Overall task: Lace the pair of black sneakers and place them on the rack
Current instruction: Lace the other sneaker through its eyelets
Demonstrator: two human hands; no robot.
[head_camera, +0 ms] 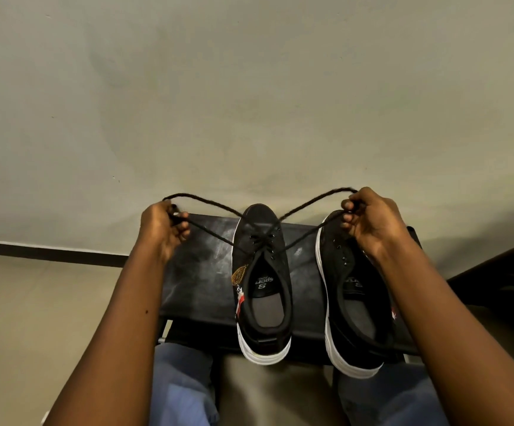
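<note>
Plain room in a home: bare wall (249, 87), tiled floor (34, 302) (dark skirting), black rack (200, 272)

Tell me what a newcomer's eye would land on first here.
First, the black lace pulled out wide to both sides, one end gripped by the left hand, the other by the right hand. It crosses through the front eyelets of the left sneaker on the black rack; the right sneaker beside it shows no lace.
</note>
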